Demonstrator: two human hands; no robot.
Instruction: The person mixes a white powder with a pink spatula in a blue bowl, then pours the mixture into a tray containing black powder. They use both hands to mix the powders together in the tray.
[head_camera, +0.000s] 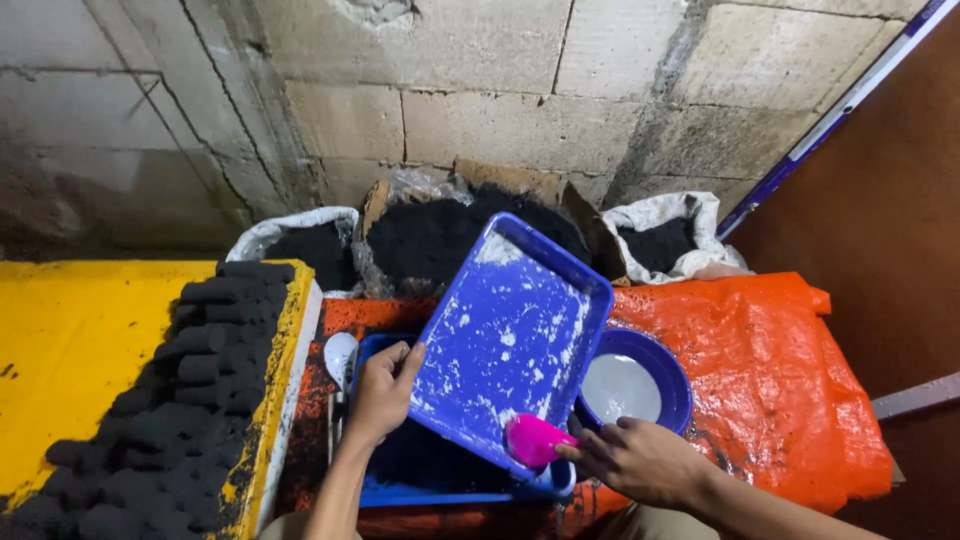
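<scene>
My left hand (383, 388) grips the left edge of a blue rectangular tray (510, 340), which is tilted up and streaked with white residue. My right hand (640, 458) holds a small pink scraper (535, 439) against the tray's lower edge. Under the tilted tray sits a second blue tray (420, 488) holding dark black material. A round blue bowl (675, 375) with white liquid stands just to the right, touching the tilted tray.
Rows of black cylindrical briquettes (190, 390) lie on a yellow surface (70, 340) at left. Open bags and a box of black powder (430, 235) stand against the block wall. An orange plastic sheet (770, 370) covers the right side. A white spoon (340, 355) lies by my left hand.
</scene>
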